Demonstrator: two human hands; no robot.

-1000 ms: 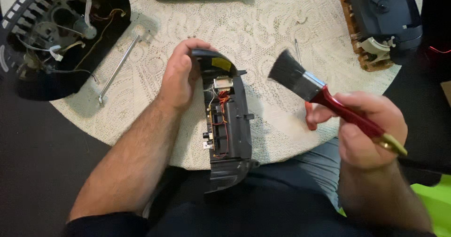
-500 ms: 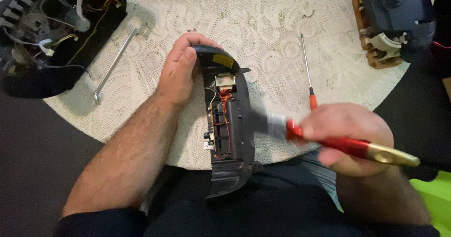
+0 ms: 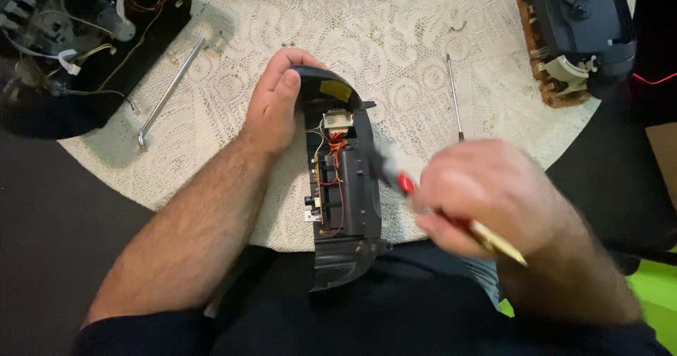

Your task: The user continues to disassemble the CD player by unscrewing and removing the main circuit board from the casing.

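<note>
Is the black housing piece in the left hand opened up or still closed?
Opened up. The black housing piece shows bare orange wires and a small metal part inside, held by the left hand; the right hand holds a brush.

Lace tablecloth; metal rod; screwdriver; opened black casing.

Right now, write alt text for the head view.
A left hand steadies a curved black housing piece with exposed wiring, while the blurred right hand works a red-handled brush against it, over a lace-covered table with a screwdriver.
</note>
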